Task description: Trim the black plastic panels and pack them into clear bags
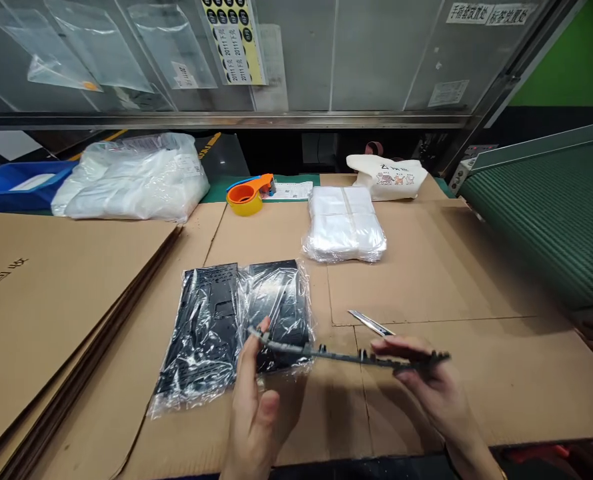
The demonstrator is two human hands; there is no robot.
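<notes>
A thin dark plastic panel (343, 357) is held edge-on above the cardboard surface, with small raised clips along its upper side. My right hand (433, 383) pinches its right end between thumb and fingers. At the panel's left end is my left hand (253, 407), with a finger against the far side and the thumb standing apart from the panel. Behind my left hand lie two black panels (206, 320) (276, 300) in clear plastic wrap. A metal-bladed cutter (369, 323) rests just beyond my right hand, which partly hides it.
A stack of clear bags (346, 223) lies beyond the cutter. Farther back are an orange tape dispenser (246, 195), a bulging plastic bag (133, 177) and a white pouch (391, 177). Cardboard sheets (61, 287) are stacked left; a green conveyor (551, 207) stands right.
</notes>
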